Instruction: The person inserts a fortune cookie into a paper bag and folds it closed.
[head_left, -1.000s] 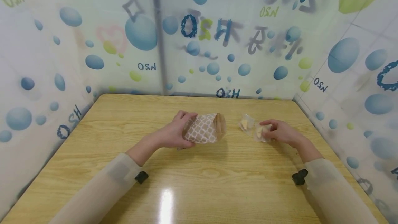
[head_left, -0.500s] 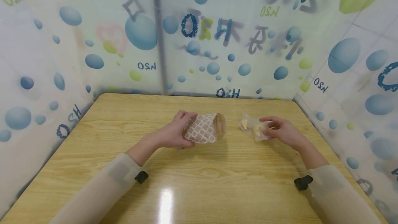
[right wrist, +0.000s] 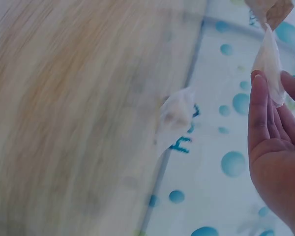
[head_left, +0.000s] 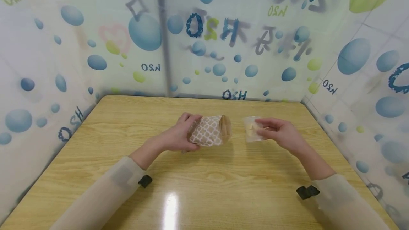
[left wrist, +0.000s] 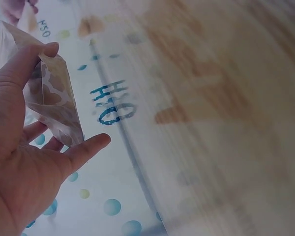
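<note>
My left hand (head_left: 178, 136) grips a brown paper bag (head_left: 207, 131) with a white lattice pattern. The bag lies on its side just over the table, its mouth gaping to the right. Between thumb and fingers, my right hand (head_left: 282, 133) pinches a small clear packet (right wrist: 269, 66) with something pale yellow inside. That packet hangs a short way right of the bag's mouth. A second clear packet (right wrist: 177, 118) lies on the table in the right wrist view; in the head view the held one overlaps it.
The wooden table (head_left: 204, 187) reaches back to a wall (head_left: 204, 63) printed with blue and green bubbles. Side walls stand at left and right. Black wrist cameras sit at both cuffs.
My right hand has picked up the nearer right packet and moved it left and up, toward the bag, over the other packet. The left hand and bag have stayed nearly still.
</note>
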Motion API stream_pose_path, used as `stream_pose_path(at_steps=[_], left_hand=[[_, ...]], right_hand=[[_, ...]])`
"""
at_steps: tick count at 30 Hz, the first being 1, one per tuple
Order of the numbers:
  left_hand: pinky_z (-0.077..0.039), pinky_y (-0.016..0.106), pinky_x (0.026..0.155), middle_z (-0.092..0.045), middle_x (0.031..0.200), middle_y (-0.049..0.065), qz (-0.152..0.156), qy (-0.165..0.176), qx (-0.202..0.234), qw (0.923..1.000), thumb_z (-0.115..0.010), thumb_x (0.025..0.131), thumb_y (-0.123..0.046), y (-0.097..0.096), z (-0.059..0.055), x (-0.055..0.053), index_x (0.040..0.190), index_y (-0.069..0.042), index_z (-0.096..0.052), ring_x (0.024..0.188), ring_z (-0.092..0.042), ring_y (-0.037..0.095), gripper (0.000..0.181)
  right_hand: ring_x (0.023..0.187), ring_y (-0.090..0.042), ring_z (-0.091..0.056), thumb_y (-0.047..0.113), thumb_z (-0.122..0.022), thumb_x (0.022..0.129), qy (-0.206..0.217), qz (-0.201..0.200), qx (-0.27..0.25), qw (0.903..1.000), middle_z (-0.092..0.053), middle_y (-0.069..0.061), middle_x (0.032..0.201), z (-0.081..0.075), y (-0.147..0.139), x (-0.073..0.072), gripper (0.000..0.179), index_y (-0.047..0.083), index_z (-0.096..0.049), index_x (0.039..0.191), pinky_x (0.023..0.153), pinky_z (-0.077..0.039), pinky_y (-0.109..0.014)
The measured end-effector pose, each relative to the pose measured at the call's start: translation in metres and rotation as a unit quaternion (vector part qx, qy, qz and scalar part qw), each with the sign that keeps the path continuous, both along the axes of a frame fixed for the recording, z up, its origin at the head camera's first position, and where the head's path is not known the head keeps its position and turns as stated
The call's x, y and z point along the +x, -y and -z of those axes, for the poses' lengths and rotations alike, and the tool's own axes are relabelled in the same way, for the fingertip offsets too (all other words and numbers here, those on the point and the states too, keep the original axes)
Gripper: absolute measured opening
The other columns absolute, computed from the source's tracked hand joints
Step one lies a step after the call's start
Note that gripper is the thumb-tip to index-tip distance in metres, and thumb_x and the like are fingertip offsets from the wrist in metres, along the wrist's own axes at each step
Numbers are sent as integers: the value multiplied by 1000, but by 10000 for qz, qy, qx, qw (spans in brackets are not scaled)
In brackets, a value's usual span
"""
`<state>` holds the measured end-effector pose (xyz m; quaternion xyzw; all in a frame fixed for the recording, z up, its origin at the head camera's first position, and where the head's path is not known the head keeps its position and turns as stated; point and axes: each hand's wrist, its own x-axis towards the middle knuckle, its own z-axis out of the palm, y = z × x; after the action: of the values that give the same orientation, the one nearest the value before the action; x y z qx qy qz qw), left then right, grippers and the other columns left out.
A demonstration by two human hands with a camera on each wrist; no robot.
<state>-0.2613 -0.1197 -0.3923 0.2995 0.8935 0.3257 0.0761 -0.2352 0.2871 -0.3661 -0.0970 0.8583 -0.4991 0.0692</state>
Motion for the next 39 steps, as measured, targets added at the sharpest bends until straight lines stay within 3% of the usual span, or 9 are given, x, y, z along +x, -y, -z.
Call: stream_pose_path(at_steps=[6, 13, 21, 29, 39], left_hand=[[-45, 58, 122, -33, 158, 21, 1, 27, 6, 10000, -94, 85, -21, 0, -2, 1, 171, -10, -27, 145, -42, 37, 109], [-46, 58, 122, -33, 158, 21, -2, 79, 5, 10000, -94, 85, -22, 0, -2, 2, 171, -13, -28, 144, -43, 36, 109], [-46, 58, 121, -33, 158, 20, 101, 89, 70, 9999, -94, 84, -19, -4, 2, 1, 171, -16, -29, 144, -41, 36, 109], [-45, 58, 122, -32, 159, 20, 158, 125, 85, 9998, -93, 83, -17, -7, 1, 2, 171, -16, -28, 145, -40, 36, 109], [-46, 59, 121, -31, 159, 21, 201, 157, 134, 9996, -92, 85, -21, -9, 1, 1, 170, -16, -27, 145, -40, 36, 108]], right_hand=[[100, -9, -74, 31, -78, 104, -10, -169, -30, 9999, -78, -7, 126, -18, 22, 11, 48, 12, -71, 147, 88, -62, -27], [97, -14, -74, 27, -80, 102, -2, -465, -111, 9989, -80, -7, 117, -26, 43, 13, 42, 10, -75, 141, 83, -61, -25], [89, -21, -67, 28, -80, 102, -52, -650, 79, 9978, -76, -7, 109, -25, 60, 6, 38, 15, -77, 138, 75, -60, -29], [84, -20, -63, 27, -79, 103, -756, -568, 660, 9933, -75, -8, 109, -19, 69, 3, 36, 13, -77, 136, 66, -52, -29], [77, -21, -59, 23, -82, 100, -1118, -588, 783, 9889, -74, -4, 104, -13, 89, 5, 33, 15, -80, 132, 63, -50, -27]])
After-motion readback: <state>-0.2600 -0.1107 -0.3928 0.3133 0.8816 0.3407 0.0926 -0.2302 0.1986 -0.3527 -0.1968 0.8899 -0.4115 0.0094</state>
